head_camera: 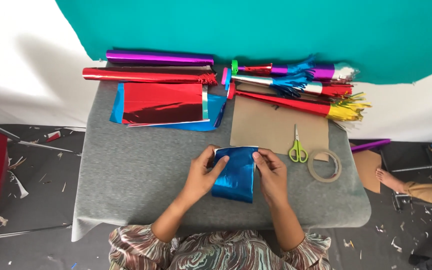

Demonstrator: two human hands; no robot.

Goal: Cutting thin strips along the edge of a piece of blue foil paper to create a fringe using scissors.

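A shiny blue foil sheet [236, 175] curls over a white backing near the front of the grey table [126, 170]. My left hand [201, 172] grips its left edge, thumb laid across the foil. My right hand [271, 172] pinches its right edge near the top. Both hands hold the piece just above the tabletop.
Green-handled scissors [297, 147] and a tape ring [324, 165] lie right of my hands on brown cardboard [271, 125]. Red and blue foil sheets [163, 102], red [146, 75] and purple [158, 57] foil rolls and several fringed foil horns [296, 82] fill the far side. Another person's bare foot [388, 179] is at right.
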